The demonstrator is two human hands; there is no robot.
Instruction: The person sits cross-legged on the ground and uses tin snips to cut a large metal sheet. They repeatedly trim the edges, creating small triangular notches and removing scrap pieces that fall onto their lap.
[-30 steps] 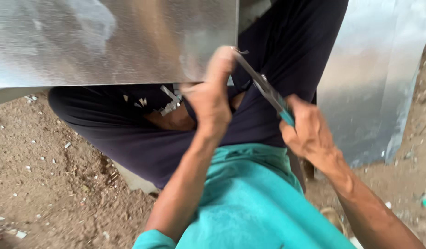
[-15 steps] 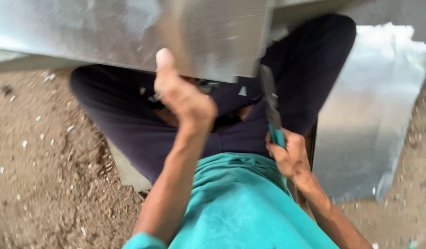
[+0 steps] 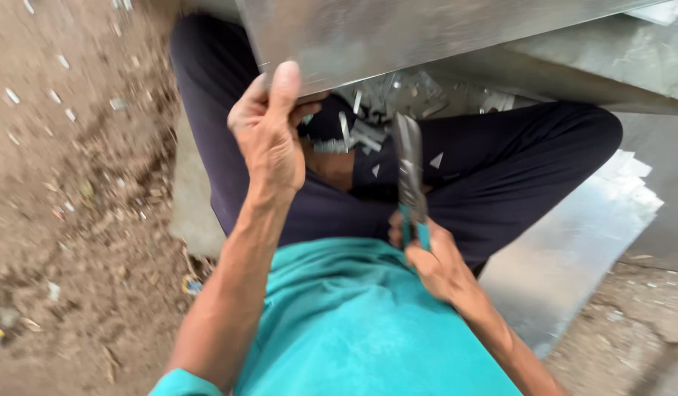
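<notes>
My left hand (image 3: 269, 139) grips the near edge of a large grey metal sheet (image 3: 397, 33) that spans the top of the view, thumb up against its face. My right hand (image 3: 434, 257) is closed on the teal handles of metal snips (image 3: 410, 180), low over my lap. The snips' blades point up toward the sheet's edge and stop just short of it. I sit cross-legged in dark trousers and a teal shirt.
Small metal offcuts (image 3: 368, 125) lie in my lap under the sheet. More metal sheets (image 3: 573, 249) lie on the ground to my right. Bare dirt with scattered bits (image 3: 67, 183) is on the left.
The view has shifted right and the sheet now sits higher. My left hand has moved up along the sheet's edge. The snips have swung upright and drawn back toward my lap.
</notes>
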